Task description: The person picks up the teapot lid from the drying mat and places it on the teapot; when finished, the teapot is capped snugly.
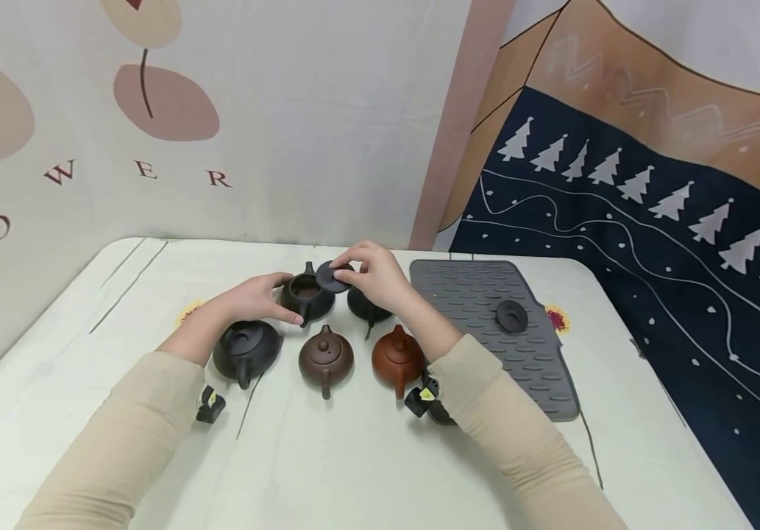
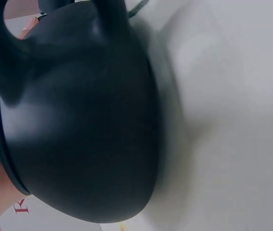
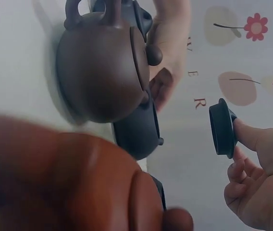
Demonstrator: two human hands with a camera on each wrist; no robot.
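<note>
My right hand pinches a black teapot lid by its knob, tilted beside an open-topped black teapot. In the right wrist view the lid shows its hollow underside edge, clear of any pot. My left hand holds that lidless teapot, with the thumb near its front and the fingers at its far side. Nearest the left wrist is a larger lidded black teapot, which fills much of the left wrist view. Another black teapot sits partly hidden behind the right hand.
In front stand a brown teapot and a reddish-orange teapot, both lidded. A grey ridged mat lies at right, with a loose black lid on it. Part of a dark object shows beneath the right sleeve.
</note>
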